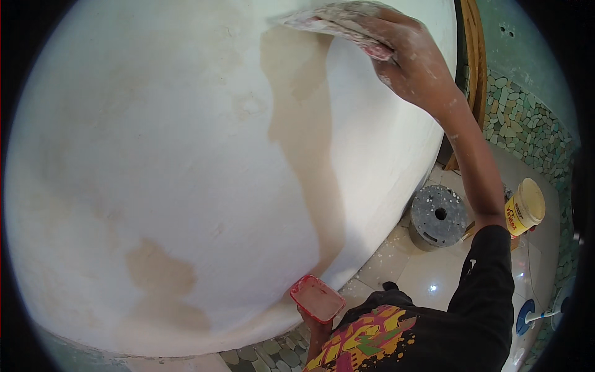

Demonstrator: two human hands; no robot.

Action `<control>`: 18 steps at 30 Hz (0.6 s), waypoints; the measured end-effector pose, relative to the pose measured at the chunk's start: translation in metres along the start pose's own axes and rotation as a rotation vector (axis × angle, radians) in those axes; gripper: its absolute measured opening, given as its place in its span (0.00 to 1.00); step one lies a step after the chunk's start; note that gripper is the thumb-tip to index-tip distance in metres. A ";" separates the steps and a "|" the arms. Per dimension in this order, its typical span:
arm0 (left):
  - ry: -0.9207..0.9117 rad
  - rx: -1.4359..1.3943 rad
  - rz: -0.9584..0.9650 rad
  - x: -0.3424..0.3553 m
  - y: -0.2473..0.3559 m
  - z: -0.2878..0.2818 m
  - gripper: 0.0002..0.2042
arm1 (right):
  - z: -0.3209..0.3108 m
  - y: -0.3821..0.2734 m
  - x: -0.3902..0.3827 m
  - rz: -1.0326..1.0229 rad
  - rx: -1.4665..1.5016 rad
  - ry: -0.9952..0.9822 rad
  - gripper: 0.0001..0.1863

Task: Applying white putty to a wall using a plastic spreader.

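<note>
A large curved white surface (161, 124) fills most of the view, with beige patches and shadows on it. My right hand (409, 65) is raised at the upper edge, fingers closed on a crumpled cloth (322, 22) caked in white with reddish patches, held against or just over the surface. Low in the view my left hand (315, 321) grips a red-rimmed plastic container (319, 299) holding pale pinkish-beige material. The lower part of that hand is partly hidden by my shirt.
Right of the surface stand a speckled grey drum (427, 217) and a yellow-and-cream bucket (525, 208) on a tiled floor (415, 273). A curved wooden trim (474, 37), pebble-mosaic band (514, 118) and blue round item (525, 310) line the right side.
</note>
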State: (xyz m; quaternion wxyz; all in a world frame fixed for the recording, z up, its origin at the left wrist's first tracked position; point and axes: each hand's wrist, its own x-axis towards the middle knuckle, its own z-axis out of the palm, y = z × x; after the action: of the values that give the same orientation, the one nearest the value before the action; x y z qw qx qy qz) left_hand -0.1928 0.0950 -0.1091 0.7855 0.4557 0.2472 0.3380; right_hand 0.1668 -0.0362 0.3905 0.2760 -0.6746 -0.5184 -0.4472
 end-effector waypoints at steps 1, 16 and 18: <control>0.033 -0.037 -0.053 0.002 0.000 0.000 0.28 | 0.008 0.001 0.001 -0.048 0.051 0.013 0.27; 0.124 -0.537 -0.133 0.005 -0.003 -0.011 0.28 | 0.030 -0.020 -0.013 -0.212 -0.004 0.103 0.31; 0.113 -0.511 -0.131 0.004 0.003 -0.002 0.27 | 0.053 -0.019 -0.026 -0.297 -0.118 0.169 0.33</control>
State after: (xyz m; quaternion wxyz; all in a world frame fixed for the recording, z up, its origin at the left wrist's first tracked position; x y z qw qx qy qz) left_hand -0.1922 0.1006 -0.1074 0.8802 0.2062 0.2261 0.3628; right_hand 0.1639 0.0028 0.3420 0.2094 -0.5656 -0.5601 -0.5679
